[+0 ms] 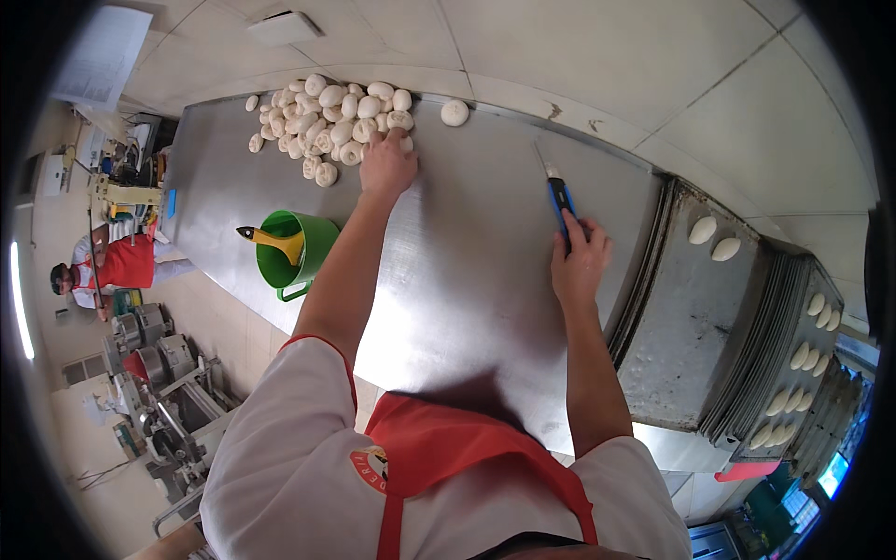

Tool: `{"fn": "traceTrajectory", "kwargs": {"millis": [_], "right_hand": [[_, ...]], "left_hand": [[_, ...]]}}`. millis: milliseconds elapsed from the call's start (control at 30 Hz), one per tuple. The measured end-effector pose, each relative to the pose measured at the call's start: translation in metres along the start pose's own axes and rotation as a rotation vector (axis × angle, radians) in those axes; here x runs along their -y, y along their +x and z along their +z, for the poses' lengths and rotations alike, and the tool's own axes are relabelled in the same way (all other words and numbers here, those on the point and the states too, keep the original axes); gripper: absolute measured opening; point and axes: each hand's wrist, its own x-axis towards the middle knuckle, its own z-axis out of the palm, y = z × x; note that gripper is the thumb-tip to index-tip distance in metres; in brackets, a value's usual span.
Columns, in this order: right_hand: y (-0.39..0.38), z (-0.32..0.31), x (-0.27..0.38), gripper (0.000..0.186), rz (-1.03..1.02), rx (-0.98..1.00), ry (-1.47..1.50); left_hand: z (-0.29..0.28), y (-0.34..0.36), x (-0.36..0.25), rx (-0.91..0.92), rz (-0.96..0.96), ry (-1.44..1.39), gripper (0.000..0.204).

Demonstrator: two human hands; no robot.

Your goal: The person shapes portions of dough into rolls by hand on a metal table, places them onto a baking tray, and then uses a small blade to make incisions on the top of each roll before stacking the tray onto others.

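Note:
A heap of pale, rolled dough pieces (pixel 322 117) lies at the far left of the steel table. My left hand (pixel 387 168) reaches to the heap's right edge, its fingers curled over one dough piece (pixel 406 145). One more round dough piece (pixel 455 113) sits apart, to the right of the heap. My right hand (pixel 581 259) grips the lower end of a blue and black utility knife (pixel 560 193), whose thin blade points away from me toward the wall.
A green jug (pixel 322 245) holding a yellow-handled brush (pixel 287 245) stands left of my left forearm. To the right, a metal tray (pixel 667 327) carries two oval dough pieces; another tray beyond (pixel 786 373) holds several. A co-worker (pixel 126 261) in a red apron is at far left.

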Motion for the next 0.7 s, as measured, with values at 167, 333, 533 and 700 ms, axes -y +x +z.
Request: {"fn": "traceTrajectory", "kwargs": {"millis": [167,333,533,700], "right_hand": [[0.050,0.039,0.083,0.046,-0.100,0.099,0.393],[0.150,0.133,0.176,0.044,0.184,0.018,0.075],[0.120,0.119,0.154,0.038,0.139,0.159,0.695],[-0.116,-0.016,0.094,0.033,-0.025,0.513,0.478]], "left_hand": [[-0.012,-0.026,0.008,0.068,-0.011,-0.235,0.046],[-0.042,-0.146,-0.006,0.018,0.235,-0.475,0.048],[-0.077,-0.251,0.071,0.309,0.094,-0.716,0.049],[-0.063,-0.332,0.194,0.254,0.346,-0.303,0.047]]}}
